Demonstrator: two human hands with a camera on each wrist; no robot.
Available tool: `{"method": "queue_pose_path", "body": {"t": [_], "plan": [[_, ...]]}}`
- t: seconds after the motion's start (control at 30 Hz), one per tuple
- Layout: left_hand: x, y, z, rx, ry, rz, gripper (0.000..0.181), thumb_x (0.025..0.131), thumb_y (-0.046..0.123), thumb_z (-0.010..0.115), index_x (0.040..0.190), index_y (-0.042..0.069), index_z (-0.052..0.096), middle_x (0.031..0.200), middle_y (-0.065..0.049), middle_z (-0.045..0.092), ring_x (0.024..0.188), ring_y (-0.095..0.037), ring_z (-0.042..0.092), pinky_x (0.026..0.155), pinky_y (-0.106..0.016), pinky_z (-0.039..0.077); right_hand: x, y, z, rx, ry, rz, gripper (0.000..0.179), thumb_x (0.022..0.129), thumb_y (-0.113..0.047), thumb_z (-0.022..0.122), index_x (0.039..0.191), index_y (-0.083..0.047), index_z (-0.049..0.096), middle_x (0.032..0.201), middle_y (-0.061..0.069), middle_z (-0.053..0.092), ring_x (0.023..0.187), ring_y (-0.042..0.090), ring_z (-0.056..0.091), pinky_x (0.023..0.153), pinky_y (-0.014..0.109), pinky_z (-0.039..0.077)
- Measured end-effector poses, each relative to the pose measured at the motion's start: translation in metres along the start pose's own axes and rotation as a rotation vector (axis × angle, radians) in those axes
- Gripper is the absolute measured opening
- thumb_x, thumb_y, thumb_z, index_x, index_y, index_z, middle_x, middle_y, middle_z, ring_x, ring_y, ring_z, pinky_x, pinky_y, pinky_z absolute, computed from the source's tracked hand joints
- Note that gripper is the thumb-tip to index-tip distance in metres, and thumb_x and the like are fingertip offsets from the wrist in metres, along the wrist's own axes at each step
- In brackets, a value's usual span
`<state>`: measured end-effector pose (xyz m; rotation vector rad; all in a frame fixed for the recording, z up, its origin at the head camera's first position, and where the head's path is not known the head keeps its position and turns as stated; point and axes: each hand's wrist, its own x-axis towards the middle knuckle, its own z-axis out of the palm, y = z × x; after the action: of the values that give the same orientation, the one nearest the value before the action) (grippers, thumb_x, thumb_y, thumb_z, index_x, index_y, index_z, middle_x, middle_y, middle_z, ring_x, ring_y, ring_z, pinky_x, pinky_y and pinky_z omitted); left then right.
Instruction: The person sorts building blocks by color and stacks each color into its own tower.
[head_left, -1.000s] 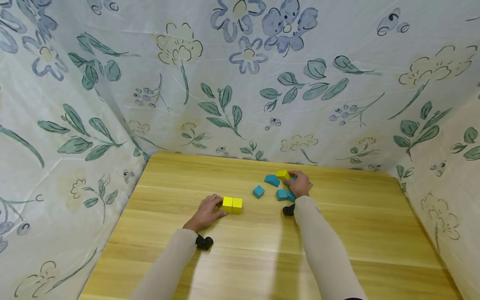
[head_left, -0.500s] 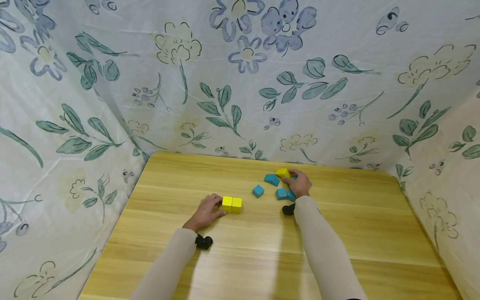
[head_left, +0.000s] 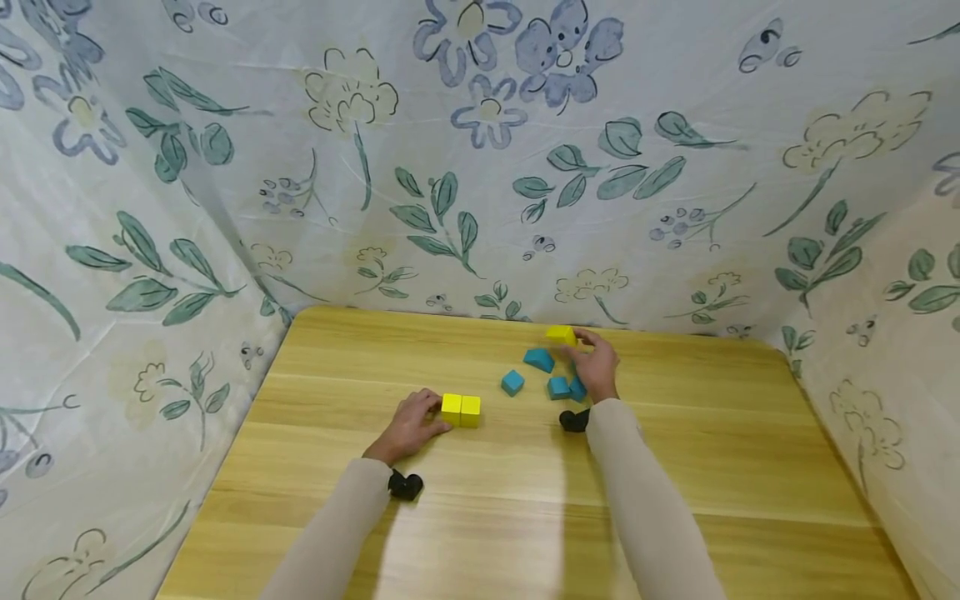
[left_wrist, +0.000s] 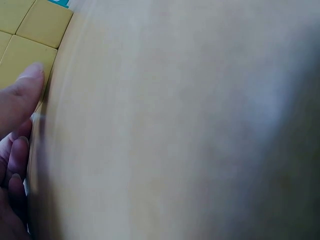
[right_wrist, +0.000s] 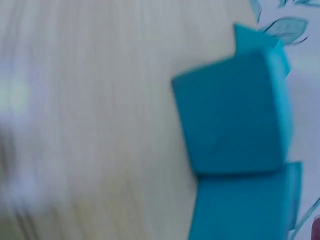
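Two yellow cubes stand side by side on the table, the left cube point(head_left: 452, 409) touching the right cube point(head_left: 470, 411). My left hand point(head_left: 408, 427) grips the left cube from its left side, thumb point(left_wrist: 27, 92) against its near face and fingers around behind. Farther back, my right hand point(head_left: 596, 365) pinches a yellow block point(head_left: 560, 335) between thumb and fingers, seemingly just above the table. In the right wrist view only a sliver of a fingertip point(right_wrist: 316, 229) shows, and the held block is out of sight.
Several blue blocks lie around the right hand: a slanted-sided block point(head_left: 538, 359), a cube point(head_left: 513, 382), another cube point(head_left: 558, 387) and a partly hidden block point(head_left: 577, 389). The wooden table point(head_left: 480, 517) meets a flowered cloth point(head_left: 450, 208) at the back and sides.
My right hand has raised the yellow block a little and shifted it slightly away from me, off the blue blocks. The left hand and its two cubes stay put.
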<state>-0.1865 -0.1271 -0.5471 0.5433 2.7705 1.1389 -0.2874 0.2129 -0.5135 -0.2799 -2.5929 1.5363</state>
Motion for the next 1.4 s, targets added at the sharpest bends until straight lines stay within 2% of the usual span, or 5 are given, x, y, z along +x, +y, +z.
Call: {"method": "queue_pose_path", "body": {"t": [0.2, 0.43, 0.7, 1.17, 1.4], "plan": [[-0.001, -0.003, 0.003, 0.005, 0.005, -0.008, 0.035, 0.088, 0.023, 0.072, 0.115, 0.003, 0.063, 0.105, -0.003, 0.056, 0.102, -0.025, 0.049, 0.093, -0.046, 0.036, -0.019, -0.016, -0.001, 0.057, 0.019, -0.059, 0.046, 0.087, -0.025, 0.073, 0.128, -0.007, 0.062, 0.128, 0.012, 0.058, 0.122, 0.034, 0.043, 0.110, 0.054, 0.014], [-0.002, -0.003, 0.002, 0.000, 0.007, -0.022, 0.038, 0.087, 0.023, 0.072, 0.117, 0.001, 0.062, 0.108, -0.005, 0.057, 0.104, -0.026, 0.049, 0.093, -0.046, 0.035, -0.040, -0.027, -0.001, 0.129, 0.019, -0.133, 0.043, 0.087, -0.019, 0.074, 0.125, -0.004, 0.063, 0.126, 0.014, 0.059, 0.121, 0.036, 0.046, 0.103, 0.052, 0.036], [-0.003, -0.002, 0.001, 0.000, 0.020, -0.026, 0.037, 0.087, 0.023, 0.072, 0.117, 0.002, 0.062, 0.110, -0.006, 0.057, 0.106, -0.028, 0.049, 0.093, -0.047, 0.035, -0.065, -0.039, 0.005, 0.106, -0.005, -0.193, 0.048, 0.084, -0.025, 0.076, 0.125, -0.004, 0.063, 0.128, 0.013, 0.059, 0.124, 0.033, 0.048, 0.106, 0.052, 0.034], [0.000, -0.001, 0.001, 0.000, 0.017, -0.002, 0.038, 0.087, 0.021, 0.073, 0.117, 0.002, 0.063, 0.109, -0.006, 0.058, 0.105, -0.028, 0.050, 0.093, -0.047, 0.035, -0.112, -0.050, 0.028, 0.168, -0.075, -0.283, 0.041, 0.081, -0.015, 0.079, 0.118, -0.003, 0.067, 0.120, 0.013, 0.064, 0.116, 0.031, 0.052, 0.104, 0.056, 0.034], [-0.001, -0.001, 0.002, 0.013, 0.019, 0.014, 0.037, 0.086, 0.020, 0.073, 0.117, 0.002, 0.063, 0.107, -0.005, 0.058, 0.102, -0.026, 0.050, 0.091, -0.046, 0.036, -0.128, -0.052, 0.043, 0.205, -0.111, -0.257, 0.043, 0.080, -0.016, 0.079, 0.120, -0.004, 0.067, 0.124, 0.014, 0.062, 0.120, 0.032, 0.050, 0.104, 0.056, 0.034]]}}
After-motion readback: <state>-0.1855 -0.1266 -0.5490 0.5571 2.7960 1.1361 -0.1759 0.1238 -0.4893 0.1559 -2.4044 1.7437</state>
